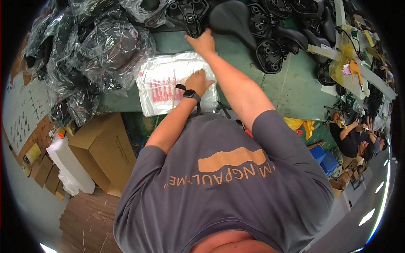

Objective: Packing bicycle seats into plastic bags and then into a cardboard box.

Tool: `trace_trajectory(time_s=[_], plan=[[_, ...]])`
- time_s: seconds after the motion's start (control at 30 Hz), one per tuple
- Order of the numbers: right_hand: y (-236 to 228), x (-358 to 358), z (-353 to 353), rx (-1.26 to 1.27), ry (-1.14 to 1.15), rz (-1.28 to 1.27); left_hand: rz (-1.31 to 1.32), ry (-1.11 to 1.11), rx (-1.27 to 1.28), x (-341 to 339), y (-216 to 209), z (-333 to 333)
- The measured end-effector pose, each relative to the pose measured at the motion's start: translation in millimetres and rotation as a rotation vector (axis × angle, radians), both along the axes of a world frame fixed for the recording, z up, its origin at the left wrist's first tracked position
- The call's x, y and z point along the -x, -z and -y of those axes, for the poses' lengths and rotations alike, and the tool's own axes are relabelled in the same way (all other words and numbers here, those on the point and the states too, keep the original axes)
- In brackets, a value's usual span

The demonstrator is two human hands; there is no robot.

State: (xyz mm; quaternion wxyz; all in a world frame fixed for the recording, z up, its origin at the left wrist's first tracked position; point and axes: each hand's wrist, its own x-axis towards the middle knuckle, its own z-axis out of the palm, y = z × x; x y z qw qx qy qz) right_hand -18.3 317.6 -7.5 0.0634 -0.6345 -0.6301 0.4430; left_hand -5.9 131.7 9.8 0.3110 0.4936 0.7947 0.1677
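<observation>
My right hand reaches forward and grips the narrow nose of an upturned black bicycle saddle, its ribbed underside showing. Nearer to me, my left hand, with a dark watch on the wrist, lies on a stack of clear plastic bags with red print. Its fingers curl against the top bag with the thumb out to the side; the fingertips are partly hidden. Just right of the gripped saddle lies another black saddle, top side up.
Wrapped saddles in clear plastic pile up at the left. Several bare saddles crowd the back right of the green table. An orange-handled tool hangs at the right. Below left stands a cardboard box. Other people work far right.
</observation>
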Motion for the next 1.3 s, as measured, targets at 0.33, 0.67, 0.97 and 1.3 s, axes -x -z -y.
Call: trace_trajectory(time_s=[0.33,0.67,0.97,1.3], plan=[[-189,-142,4,0.210,-0.189,-0.449,0.041,-0.028,-0.206,-10,19,41],[-251,-255,195,0.408,0.284,-0.625,0.013,-0.074,-0.191,-12,39,41],[-191,-306,233,0.513,0.459,-0.564,0.015,-0.007,-0.158,25,-22,65],[-46,-322,214,0.746,0.547,-0.772,0.395,-0.134,-0.307,24,-46,26]])
